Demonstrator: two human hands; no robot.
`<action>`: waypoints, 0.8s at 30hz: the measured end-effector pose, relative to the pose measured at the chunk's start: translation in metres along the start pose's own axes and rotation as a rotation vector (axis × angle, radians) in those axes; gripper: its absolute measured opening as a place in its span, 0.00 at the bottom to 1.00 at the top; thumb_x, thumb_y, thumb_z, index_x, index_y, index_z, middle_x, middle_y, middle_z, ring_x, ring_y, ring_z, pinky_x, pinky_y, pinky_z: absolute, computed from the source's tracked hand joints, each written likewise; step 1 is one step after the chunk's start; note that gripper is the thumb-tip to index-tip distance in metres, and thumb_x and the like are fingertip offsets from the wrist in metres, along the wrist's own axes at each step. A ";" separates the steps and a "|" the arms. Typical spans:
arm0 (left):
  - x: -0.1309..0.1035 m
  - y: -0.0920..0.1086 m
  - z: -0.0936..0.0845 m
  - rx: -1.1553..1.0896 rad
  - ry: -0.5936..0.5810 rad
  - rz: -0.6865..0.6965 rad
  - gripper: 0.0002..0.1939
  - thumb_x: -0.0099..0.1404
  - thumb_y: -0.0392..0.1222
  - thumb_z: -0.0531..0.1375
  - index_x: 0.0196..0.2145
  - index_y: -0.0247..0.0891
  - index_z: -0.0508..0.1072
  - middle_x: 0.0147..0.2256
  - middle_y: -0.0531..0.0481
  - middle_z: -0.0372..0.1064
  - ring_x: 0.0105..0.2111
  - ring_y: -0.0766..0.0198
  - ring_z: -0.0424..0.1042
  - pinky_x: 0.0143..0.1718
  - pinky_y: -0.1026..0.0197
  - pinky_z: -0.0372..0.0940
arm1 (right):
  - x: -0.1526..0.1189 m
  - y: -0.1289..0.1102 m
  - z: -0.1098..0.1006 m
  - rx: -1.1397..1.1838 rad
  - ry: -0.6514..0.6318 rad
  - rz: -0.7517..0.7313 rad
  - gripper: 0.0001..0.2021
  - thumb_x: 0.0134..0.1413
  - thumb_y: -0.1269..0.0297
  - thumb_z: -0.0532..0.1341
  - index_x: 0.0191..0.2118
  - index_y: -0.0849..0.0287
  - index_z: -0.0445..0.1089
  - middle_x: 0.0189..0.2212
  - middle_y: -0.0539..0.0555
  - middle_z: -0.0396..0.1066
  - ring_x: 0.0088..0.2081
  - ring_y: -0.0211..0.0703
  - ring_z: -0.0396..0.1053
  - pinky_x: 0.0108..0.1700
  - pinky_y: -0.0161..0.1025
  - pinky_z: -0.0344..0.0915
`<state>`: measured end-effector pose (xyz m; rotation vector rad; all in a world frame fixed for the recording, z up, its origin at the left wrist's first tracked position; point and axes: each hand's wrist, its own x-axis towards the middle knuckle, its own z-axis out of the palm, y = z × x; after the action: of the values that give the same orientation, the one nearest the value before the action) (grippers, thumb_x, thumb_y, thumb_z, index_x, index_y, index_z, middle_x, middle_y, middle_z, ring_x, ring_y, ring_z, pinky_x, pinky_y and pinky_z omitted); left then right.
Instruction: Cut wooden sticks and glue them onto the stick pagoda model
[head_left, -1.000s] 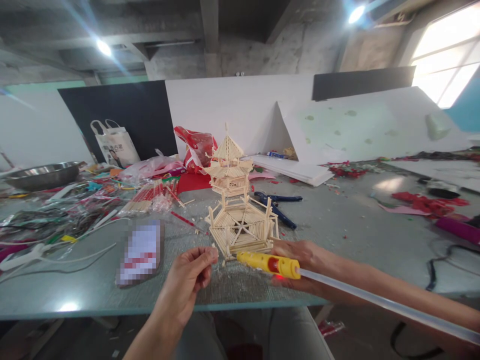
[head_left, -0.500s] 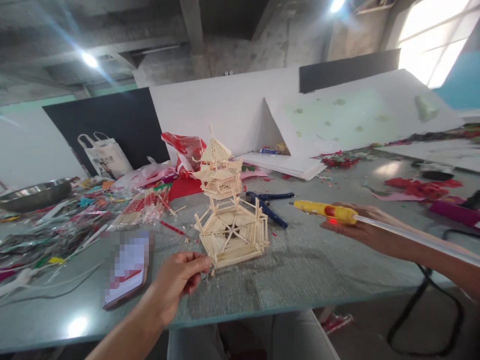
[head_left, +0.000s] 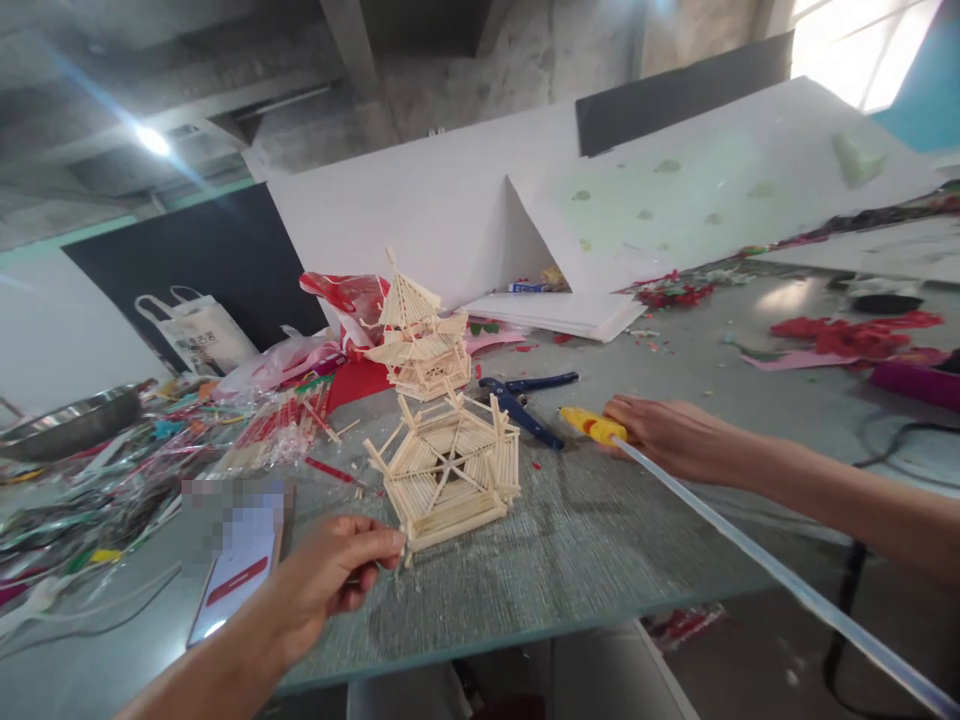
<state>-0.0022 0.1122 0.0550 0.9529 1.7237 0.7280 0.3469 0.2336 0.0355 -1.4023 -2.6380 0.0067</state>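
Steadiness counts as left hand pinches stick pagoda at seven o'clock, right hand gripping hot-glue gun at three.

My right hand has a yellow glue gun with a milky-white glue stick. Pale straw-coloured sticks stripe the hexagonal base, meeting in a spoked pattern. I see dark blue pliers, a red-and-white bag and a grey-green tabletop.
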 end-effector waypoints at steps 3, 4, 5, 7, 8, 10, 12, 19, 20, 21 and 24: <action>0.001 0.001 -0.002 0.041 -0.013 -0.017 0.12 0.45 0.45 0.64 0.21 0.34 0.69 0.19 0.56 0.60 0.18 0.75 0.51 0.19 0.71 0.45 | 0.004 0.000 0.000 -0.041 -0.042 -0.030 0.13 0.59 0.59 0.47 0.36 0.62 0.61 0.34 0.60 0.65 0.35 0.47 0.66 0.36 0.40 0.58; 0.002 0.002 -0.003 0.048 -0.016 -0.017 0.11 0.45 0.45 0.63 0.21 0.34 0.68 0.19 0.56 0.60 0.18 0.75 0.52 0.19 0.71 0.45 | 0.004 0.000 0.000 -0.046 -0.042 -0.034 0.12 0.59 0.59 0.47 0.37 0.62 0.61 0.34 0.60 0.65 0.35 0.47 0.65 0.35 0.40 0.57; 0.003 0.002 -0.003 0.051 -0.017 -0.017 0.11 0.45 0.45 0.63 0.21 0.34 0.68 0.20 0.56 0.61 0.18 0.75 0.52 0.19 0.71 0.45 | 0.005 0.000 0.000 -0.047 -0.044 -0.037 0.12 0.59 0.59 0.47 0.37 0.62 0.61 0.34 0.60 0.64 0.34 0.47 0.65 0.35 0.40 0.57; 0.004 0.003 -0.002 0.051 -0.013 -0.015 0.11 0.45 0.44 0.63 0.22 0.34 0.69 0.21 0.55 0.62 0.18 0.75 0.53 0.19 0.71 0.45 | 0.006 0.000 0.000 -0.046 -0.045 -0.035 0.10 0.57 0.60 0.49 0.36 0.62 0.61 0.34 0.60 0.64 0.34 0.46 0.65 0.35 0.40 0.57; 0.004 0.004 -0.002 0.050 -0.011 -0.019 0.11 0.45 0.44 0.64 0.22 0.34 0.69 0.21 0.55 0.63 0.18 0.75 0.53 0.19 0.71 0.45 | 0.006 -0.001 0.000 -0.043 -0.047 -0.035 0.10 0.56 0.61 0.50 0.36 0.62 0.61 0.34 0.60 0.64 0.34 0.46 0.65 0.35 0.40 0.57; 0.005 0.005 0.000 0.045 -0.004 -0.027 0.11 0.43 0.44 0.65 0.22 0.34 0.70 0.21 0.55 0.64 0.18 0.75 0.54 0.19 0.71 0.44 | 0.006 -0.002 -0.002 -0.035 -0.057 -0.035 0.09 0.53 0.62 0.52 0.36 0.62 0.62 0.35 0.60 0.64 0.35 0.47 0.64 0.35 0.40 0.56; 0.005 0.007 0.001 0.040 0.007 -0.032 0.12 0.42 0.44 0.65 0.22 0.34 0.71 0.20 0.55 0.63 0.17 0.75 0.54 0.18 0.71 0.44 | 0.006 -0.004 -0.004 -0.033 -0.073 -0.036 0.09 0.50 0.64 0.54 0.36 0.62 0.62 0.36 0.60 0.64 0.35 0.47 0.64 0.35 0.40 0.56; 0.008 0.008 0.002 0.044 0.013 -0.033 0.11 0.43 0.44 0.66 0.21 0.34 0.72 0.20 0.56 0.63 0.17 0.75 0.54 0.19 0.71 0.44 | 0.005 -0.005 -0.008 -0.034 -0.067 -0.048 0.09 0.49 0.65 0.53 0.37 0.62 0.63 0.36 0.61 0.65 0.36 0.48 0.64 0.35 0.41 0.56; 0.008 0.007 0.002 0.041 0.014 -0.033 0.11 0.42 0.44 0.66 0.21 0.35 0.72 0.20 0.56 0.63 0.17 0.75 0.54 0.18 0.71 0.44 | 0.005 -0.005 -0.008 -0.032 -0.069 -0.045 0.09 0.49 0.65 0.54 0.36 0.62 0.63 0.36 0.60 0.65 0.36 0.48 0.64 0.36 0.41 0.57; 0.008 0.007 0.003 0.036 0.018 -0.033 0.11 0.42 0.44 0.66 0.21 0.35 0.72 0.20 0.55 0.63 0.17 0.75 0.54 0.18 0.71 0.44 | 0.005 -0.005 -0.007 -0.029 -0.068 -0.043 0.09 0.49 0.65 0.54 0.37 0.62 0.63 0.36 0.60 0.65 0.36 0.47 0.64 0.36 0.40 0.57; 0.009 0.007 0.003 0.018 0.020 -0.039 0.12 0.42 0.45 0.66 0.21 0.34 0.72 0.20 0.55 0.63 0.17 0.75 0.54 0.18 0.71 0.44 | 0.006 -0.003 -0.005 -0.025 -0.077 -0.032 0.09 0.49 0.65 0.54 0.37 0.62 0.64 0.36 0.61 0.65 0.37 0.48 0.65 0.36 0.41 0.57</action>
<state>0.0006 0.1230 0.0553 0.9243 1.7643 0.7006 0.3423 0.2365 0.0417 -1.3944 -2.7315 0.0246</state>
